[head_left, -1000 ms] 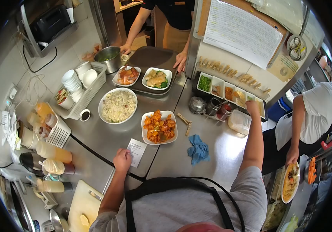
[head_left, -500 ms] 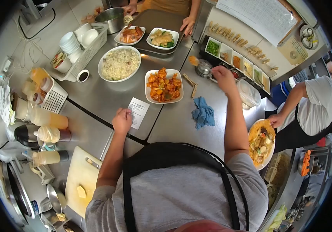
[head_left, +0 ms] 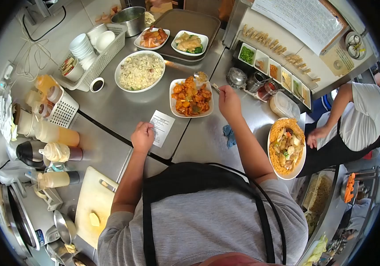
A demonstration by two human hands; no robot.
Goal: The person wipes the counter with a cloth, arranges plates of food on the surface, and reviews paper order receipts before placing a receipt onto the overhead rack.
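Observation:
My right hand is closed around the handle of a spoon, its bowl heaped with tan bits too small to name. The spoon is over the upper right rim of a square white dish of orange-sauced chunks. My left hand is closed at the left edge of a printed order slip, which lies on the steel counter. Below my right forearm a blue cloth shows only in part. An oval plate of crisp noodles with a saucy topping is beside my right elbow.
An oval bowl of fried rice sits left of the chunks. Two dishes stand on a brown tray behind. Garnish tubs, small jars and a lidded container line the right. A co-worker's hand is near the noodles.
My right hand has brought the spoon left from the jars to the orange-sauced dish. The co-worker has let go of the noodle plate. The hands at the tray have left view.

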